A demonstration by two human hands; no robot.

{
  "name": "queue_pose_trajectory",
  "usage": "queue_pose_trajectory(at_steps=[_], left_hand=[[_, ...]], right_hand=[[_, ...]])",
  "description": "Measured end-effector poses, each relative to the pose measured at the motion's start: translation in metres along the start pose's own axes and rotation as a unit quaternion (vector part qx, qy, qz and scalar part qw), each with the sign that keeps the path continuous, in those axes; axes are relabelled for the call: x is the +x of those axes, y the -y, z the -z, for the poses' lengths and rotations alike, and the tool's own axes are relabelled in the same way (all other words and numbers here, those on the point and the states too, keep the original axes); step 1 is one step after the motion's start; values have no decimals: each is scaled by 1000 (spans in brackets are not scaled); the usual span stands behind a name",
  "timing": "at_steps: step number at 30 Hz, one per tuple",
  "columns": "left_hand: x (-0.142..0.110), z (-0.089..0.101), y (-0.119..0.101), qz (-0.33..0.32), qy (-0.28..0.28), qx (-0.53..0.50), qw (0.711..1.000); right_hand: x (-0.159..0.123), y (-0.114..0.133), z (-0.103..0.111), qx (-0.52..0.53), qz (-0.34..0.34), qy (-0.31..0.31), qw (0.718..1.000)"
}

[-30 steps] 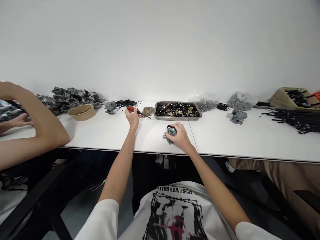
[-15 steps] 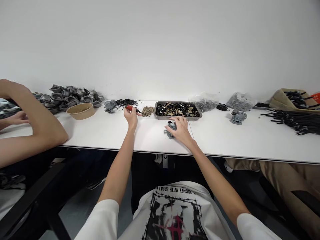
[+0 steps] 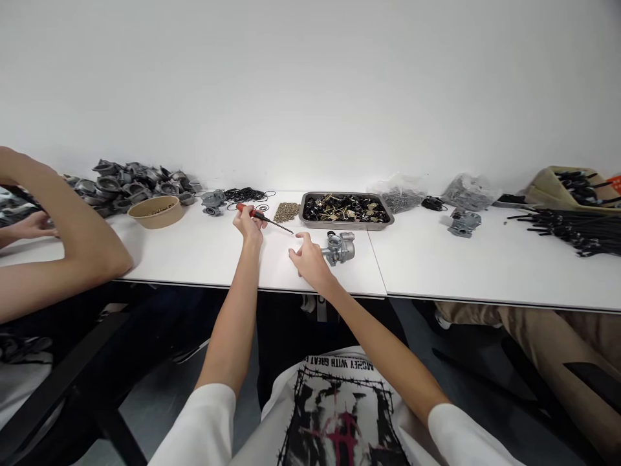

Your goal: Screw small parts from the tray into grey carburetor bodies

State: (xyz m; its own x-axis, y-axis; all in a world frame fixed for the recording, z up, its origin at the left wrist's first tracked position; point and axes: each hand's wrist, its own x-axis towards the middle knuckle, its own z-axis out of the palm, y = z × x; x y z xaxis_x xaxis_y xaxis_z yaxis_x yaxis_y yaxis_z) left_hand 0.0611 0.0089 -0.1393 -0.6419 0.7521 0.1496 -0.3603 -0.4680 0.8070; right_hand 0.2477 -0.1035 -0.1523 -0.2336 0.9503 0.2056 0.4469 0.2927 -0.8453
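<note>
A screwdriver (image 3: 264,218) with a red and black handle is gripped in my left hand (image 3: 249,226), its dark shaft pointing right and slightly down. Just beyond its tip is my right hand (image 3: 310,262), thumb and index finger apart with nothing visible between them. Right beside that hand, a grey metal carburetor (image 3: 341,248) rests on the white table (image 3: 276,265), its round opening facing up. My right hand partly hides the carburetor's left side, and I cannot tell whether they touch. Small brass parts (image 3: 286,212) lie in a patch beyond the screwdriver.
A metal tray (image 3: 347,225) of black and brass parts stands behind the carburetor. To the left are black rings (image 3: 246,195), another carburetor (image 3: 213,202), a tan bowl (image 3: 155,219), heaped grey castings (image 3: 130,188) and a co-worker's arm (image 3: 92,226). Black hoses (image 3: 577,233) lie far right.
My right hand has come off the carburetor and shifted left toward the screwdriver tip. The carburetor now sits uncovered, a little further right. My left hand has moved slightly left with the screwdriver.
</note>
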Motion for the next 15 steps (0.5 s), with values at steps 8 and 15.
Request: queue_pose_trajectory(at_steps=[8, 15], left_hand=[[-1, -1, 1, 34, 19, -7, 999], [-2, -2, 1, 57, 53, -10, 997]], right_hand=[[34, -20, -10, 83, -54, 6, 995], [36, -22, -14, 175, -66, 9, 982]])
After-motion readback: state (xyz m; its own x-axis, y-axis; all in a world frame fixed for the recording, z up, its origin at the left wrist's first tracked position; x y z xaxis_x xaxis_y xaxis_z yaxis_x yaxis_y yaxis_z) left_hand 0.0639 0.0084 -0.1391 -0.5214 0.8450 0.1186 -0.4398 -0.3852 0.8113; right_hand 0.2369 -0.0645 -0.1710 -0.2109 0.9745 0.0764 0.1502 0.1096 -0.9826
